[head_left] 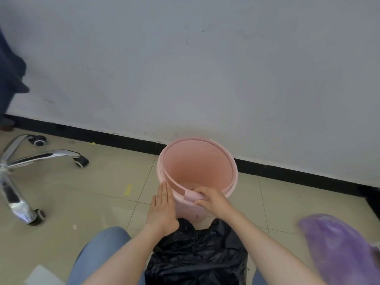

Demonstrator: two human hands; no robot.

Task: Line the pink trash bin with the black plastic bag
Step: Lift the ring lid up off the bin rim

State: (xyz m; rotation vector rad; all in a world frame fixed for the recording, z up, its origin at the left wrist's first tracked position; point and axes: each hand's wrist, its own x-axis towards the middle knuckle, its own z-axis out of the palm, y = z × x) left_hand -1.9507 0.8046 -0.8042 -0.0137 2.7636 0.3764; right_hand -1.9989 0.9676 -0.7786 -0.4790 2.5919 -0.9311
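- Beige floor tiles (98, 182) run up to a pale wall (185, 68) with a black strip along its foot.
- The pink trash bin (205, 161) stands upright on the floor, right by the wall. It is bare inside, with no bag in it yet.
- A loose pink ring (230, 159) sits crooked around the bin's top.
- The left hand (162, 208) lies flat and spread wide against the bin's near left side. It holds nothing.
- The right hand (211, 199) has its grip pinched tight on the near edge of the ring.
- The black plastic bag (195, 256) lies crumpled on the person's lap, between the two arms, just below the bin.
- A shiny chair base (22, 173) with wheels stands at the floor's left edge.
- Something purple and blurry (337, 247) shows at the right.
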